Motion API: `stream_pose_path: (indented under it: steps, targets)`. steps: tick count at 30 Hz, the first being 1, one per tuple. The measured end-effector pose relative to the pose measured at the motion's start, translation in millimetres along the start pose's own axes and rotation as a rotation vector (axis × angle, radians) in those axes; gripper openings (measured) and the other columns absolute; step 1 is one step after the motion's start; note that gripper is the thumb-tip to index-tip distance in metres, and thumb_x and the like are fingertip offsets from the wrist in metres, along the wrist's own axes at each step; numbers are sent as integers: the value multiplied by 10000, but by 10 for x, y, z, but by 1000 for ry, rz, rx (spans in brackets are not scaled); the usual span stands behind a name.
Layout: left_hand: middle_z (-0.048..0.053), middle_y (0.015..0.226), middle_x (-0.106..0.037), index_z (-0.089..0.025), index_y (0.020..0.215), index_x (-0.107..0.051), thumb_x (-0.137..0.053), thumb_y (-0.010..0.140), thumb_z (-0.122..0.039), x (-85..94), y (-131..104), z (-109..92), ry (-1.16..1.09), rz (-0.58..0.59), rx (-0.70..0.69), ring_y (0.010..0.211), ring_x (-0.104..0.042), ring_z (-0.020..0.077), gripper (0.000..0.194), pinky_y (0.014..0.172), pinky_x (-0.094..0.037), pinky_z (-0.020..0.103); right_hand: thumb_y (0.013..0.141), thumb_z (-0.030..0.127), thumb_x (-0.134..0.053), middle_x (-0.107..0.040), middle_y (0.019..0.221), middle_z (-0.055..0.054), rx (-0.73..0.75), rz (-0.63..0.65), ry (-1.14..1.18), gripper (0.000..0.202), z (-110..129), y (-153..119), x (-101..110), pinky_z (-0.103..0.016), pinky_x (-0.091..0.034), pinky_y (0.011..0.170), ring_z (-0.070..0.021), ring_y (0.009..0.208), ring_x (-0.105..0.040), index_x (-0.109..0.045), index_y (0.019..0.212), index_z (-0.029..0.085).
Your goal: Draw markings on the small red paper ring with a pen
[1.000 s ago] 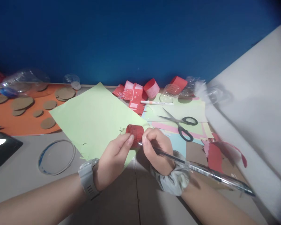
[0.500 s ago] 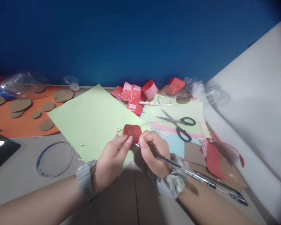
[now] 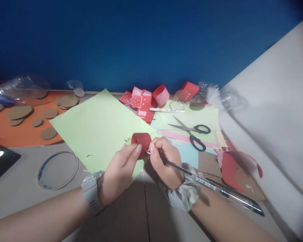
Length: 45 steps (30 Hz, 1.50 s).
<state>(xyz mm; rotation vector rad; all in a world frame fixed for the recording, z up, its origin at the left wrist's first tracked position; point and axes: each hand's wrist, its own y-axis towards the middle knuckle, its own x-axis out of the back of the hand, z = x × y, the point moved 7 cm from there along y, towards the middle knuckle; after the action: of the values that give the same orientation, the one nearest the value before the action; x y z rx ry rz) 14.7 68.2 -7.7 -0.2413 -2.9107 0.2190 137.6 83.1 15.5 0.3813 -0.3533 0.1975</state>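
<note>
Between my hands is a small red paper ring [image 3: 142, 138] with dark lines drawn on it. My left hand [image 3: 121, 165] pinches its left and lower side, thumb on the outside. In my right hand [image 3: 166, 161] is a pen [image 3: 204, 182] with a clear barrel and dark end, slanting down to the right. The pen's tip meets the ring's lower right side, close to my left thumb. Beneath the ring, a light green paper sheet [image 3: 98, 124] lies at an angle with small dark marks on it.
Scissors [image 3: 192, 129] with black handles lie on coloured papers to the right, near a white marker [image 3: 166, 110]. Red paper pieces [image 3: 144, 104] sit by the blue wall. Cardboard discs [image 3: 20, 112] rest on orange paper [image 3: 0, 134] at left, above a tape ring [image 3: 58, 170].
The pen tip has shifted slightly upward along the ring, and my right hand has moved a little up and left with it. My left hand keeps its hold.
</note>
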Motion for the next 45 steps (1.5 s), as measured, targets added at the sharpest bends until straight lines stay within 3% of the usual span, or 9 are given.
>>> stream_pose_path:
  steps: [24, 30, 35, 41, 45]
  targets:
    - [12, 783, -609, -199, 772, -550, -381, 987, -360, 2, 3, -22, -24, -6, -22, 871, -560, 204, 317, 908, -408, 334, 915, 149, -500, -524, 713, 50, 33, -29, -42, 183, 29, 6, 8, -217, -383, 574, -92, 594, -464, -424, 767, 225]
    - [8, 758, -603, -196, 785, -565, -382, 986, -355, 0, 2, -15, -19, -10, -12, 833, -558, 197, 315, 893, -415, 332, 913, 162, -507, -490, 675, 51, 71, 31, -55, 221, 61, 9, -23, -227, -375, 561, -101, 594, -449, -395, 733, 225]
    - [14, 763, -611, -199, 734, -544, -392, 984, -363, 14, -12, -10, -33, -23, -21, 877, -570, 207, 335, 915, -421, 329, 920, 174, -504, -488, 682, 43, 52, -19, -52, 189, 50, 11, 4, -242, -383, 554, -110, 589, -454, -413, 764, 227]
    - [15, 759, -621, -199, 745, -561, -401, 981, -369, 7, -10, -38, -29, -16, -10, 827, -565, 199, 332, 874, -437, 318, 905, 181, -495, -486, 652, 28, 54, 69, -55, 227, 74, 23, -31, -276, -368, 547, -125, 582, -438, -392, 707, 222]
    - [20, 760, -631, -201, 741, -557, -403, 981, -369, 11, 3, -46, -33, -24, -17, 853, -578, 208, 331, 888, -438, 322, 906, 183, -502, -491, 667, 27, 45, 6, -39, 194, 61, 17, 0, -268, -375, 544, -128, 586, -451, -413, 739, 226]
